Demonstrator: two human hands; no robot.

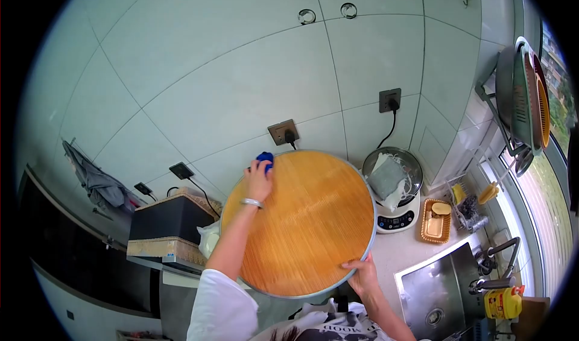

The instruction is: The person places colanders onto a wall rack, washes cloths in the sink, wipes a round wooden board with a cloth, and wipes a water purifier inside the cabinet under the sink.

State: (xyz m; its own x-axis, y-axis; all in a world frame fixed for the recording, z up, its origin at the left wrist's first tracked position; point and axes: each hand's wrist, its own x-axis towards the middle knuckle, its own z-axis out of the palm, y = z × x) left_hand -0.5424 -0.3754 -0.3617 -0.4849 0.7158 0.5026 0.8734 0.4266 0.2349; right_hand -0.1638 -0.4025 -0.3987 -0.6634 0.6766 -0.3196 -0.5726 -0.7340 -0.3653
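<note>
Left hand [259, 183] grasping one blue cloth [265, 157] | right hand [364, 277] gripping one round board [307, 220]

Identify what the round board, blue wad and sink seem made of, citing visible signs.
Round board: wood or bamboo, probably varnished; brown grain, soft sheen.
Blue wad: perhaps fabric, matte; crumpled look, partly hidden.
Sink: likely stainless steel, satiny; grey metallic sheen.

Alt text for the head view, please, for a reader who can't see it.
A left hand holds what looks like a blue cloth against the upper-left edge of a round wooden board, while the right hand holds its lower-right edge. Behind is a tiled wall; to the right are a white cooker and a metal sink.
</note>
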